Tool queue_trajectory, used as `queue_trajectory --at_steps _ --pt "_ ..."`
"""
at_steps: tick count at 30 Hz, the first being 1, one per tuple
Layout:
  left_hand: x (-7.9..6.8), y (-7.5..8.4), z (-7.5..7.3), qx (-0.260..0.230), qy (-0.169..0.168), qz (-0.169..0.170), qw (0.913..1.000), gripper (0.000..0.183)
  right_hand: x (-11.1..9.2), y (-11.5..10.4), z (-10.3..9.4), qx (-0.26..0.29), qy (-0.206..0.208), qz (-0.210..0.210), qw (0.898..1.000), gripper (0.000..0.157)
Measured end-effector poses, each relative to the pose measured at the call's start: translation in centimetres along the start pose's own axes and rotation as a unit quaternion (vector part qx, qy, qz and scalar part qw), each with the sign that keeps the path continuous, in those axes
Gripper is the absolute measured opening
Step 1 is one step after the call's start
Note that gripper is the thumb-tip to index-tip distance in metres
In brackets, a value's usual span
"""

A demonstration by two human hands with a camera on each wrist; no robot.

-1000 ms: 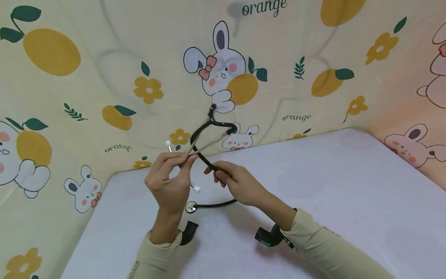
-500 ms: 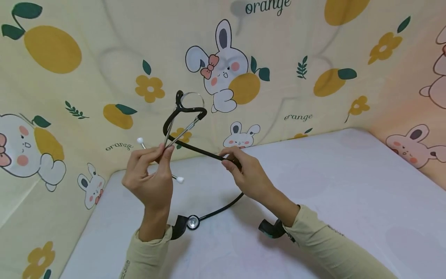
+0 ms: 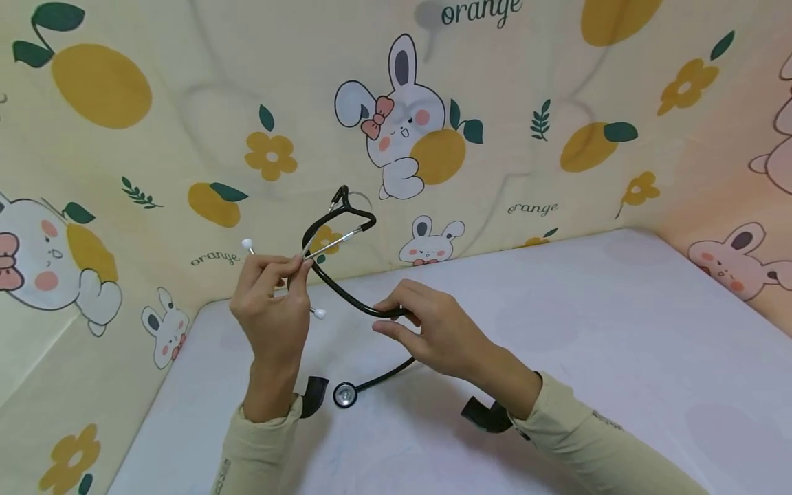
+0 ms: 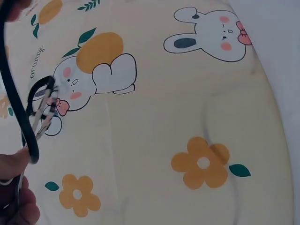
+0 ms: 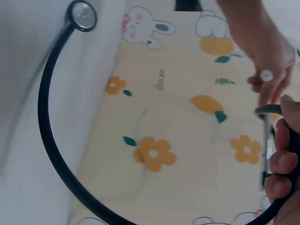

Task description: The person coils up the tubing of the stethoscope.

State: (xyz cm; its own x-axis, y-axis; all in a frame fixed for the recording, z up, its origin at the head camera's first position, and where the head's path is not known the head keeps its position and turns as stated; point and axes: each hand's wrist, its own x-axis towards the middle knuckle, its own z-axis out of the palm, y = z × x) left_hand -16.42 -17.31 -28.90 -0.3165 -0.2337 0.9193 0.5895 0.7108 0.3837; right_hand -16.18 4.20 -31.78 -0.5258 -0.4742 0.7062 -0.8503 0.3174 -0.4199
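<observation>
A stethoscope with black tubing (image 3: 343, 294) is held up in both hands over the table. My left hand (image 3: 275, 302) pinches its metal ear tubes (image 3: 339, 242) between thumb and fingertips. White eartips (image 3: 247, 244) stick out on either side of that hand. The black yoke of the tubing loops beyond the fingertips. Farther along, my right hand (image 3: 445, 330) holds the tubing, its fingers (image 5: 281, 161) curled round it in the right wrist view. From there the tube curves down to the round chest piece (image 3: 345, 394), its face toward the head camera.
A white-covered table (image 3: 588, 330) lies below the hands. Behind and at the sides hangs a cream cloth (image 3: 297, 82) printed with rabbits and oranges. Black straps (image 3: 485, 415) show at both wrists.
My left hand has moved left with the ear tubes. The right hand went up and right, then down and left, and the tubing between the hands now sags. The chest piece swung lower and turned.
</observation>
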Motion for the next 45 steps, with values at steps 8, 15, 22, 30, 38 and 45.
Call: queue_trajectory --at_steps 8,15,22,30,38,45 --pt "-0.7 0.3 1.1 0.058 -0.116 0.082 0.9881 0.007 0.7 -0.4 -3.0 -0.037 0.093 -0.049 0.994 0.021" --pt "-2.0 1.3 1.9 0.068 -0.254 0.164 0.9507 0.005 1.1 -0.1 -5.0 -0.08 0.133 -0.049 0.987 0.022" --pt "-2.9 2.1 2.7 0.025 -0.325 0.223 0.9187 0.007 1.2 0.5 -6.1 -0.079 0.166 -0.021 0.983 0.018" --pt "-3.4 2.5 3.4 0.018 -0.34 0.248 0.907 0.014 1.1 1.2 -6.8 -0.07 0.173 0.005 0.982 0.018" --pt "-3.7 2.8 3.9 -0.075 -0.332 0.315 0.8862 0.014 1.0 2.2 -7.6 -0.044 0.153 0.056 0.986 0.014" --pt "-3.2 3.4 3.1 -0.131 -0.337 0.33 0.8722 0.014 0.8 3.1 -9.7 0.01 0.066 0.195 0.979 0.011"
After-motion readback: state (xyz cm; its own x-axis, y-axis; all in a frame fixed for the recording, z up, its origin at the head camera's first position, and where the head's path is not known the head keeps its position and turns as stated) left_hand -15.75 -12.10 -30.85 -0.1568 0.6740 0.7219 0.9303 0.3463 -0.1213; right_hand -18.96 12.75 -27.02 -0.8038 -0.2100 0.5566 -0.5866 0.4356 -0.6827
